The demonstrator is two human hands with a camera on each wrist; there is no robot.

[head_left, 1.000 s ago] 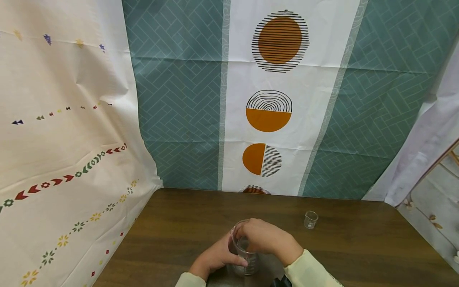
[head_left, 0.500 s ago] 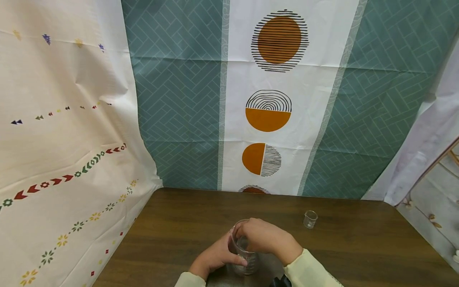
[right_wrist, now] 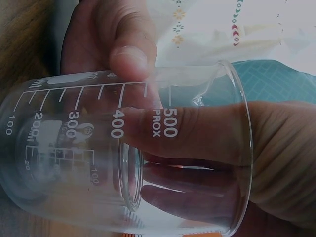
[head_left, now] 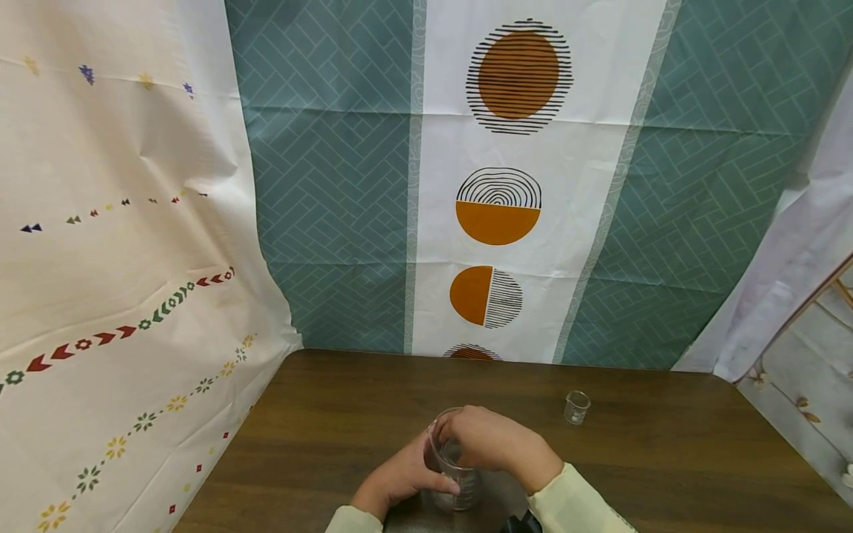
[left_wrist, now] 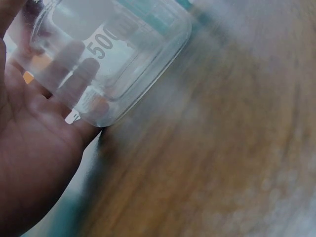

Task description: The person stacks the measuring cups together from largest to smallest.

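Note:
A large clear glass beaker [head_left: 461,494] with white graduations up to 500 stands near the front of the table. My left hand [head_left: 401,475] grips its side, thumb across the front and fingers round the far side. My right hand [head_left: 496,444] reaches down through its mouth. Inside, in the right wrist view, a smaller glass beaker [right_wrist: 131,185] sits nested, and my right thumb and fingers pinch it at its rim. The left wrist view shows the large beaker's base [left_wrist: 148,81] close up, with my left fingers seen through the glass.
A tiny glass beaker [head_left: 577,407] stands apart toward the back right of the brown wooden table [head_left: 666,451]. A green and white patterned cloth [head_left: 333,222] hangs behind the table. Pale patterned cloth [head_left: 133,311] borders the left side.

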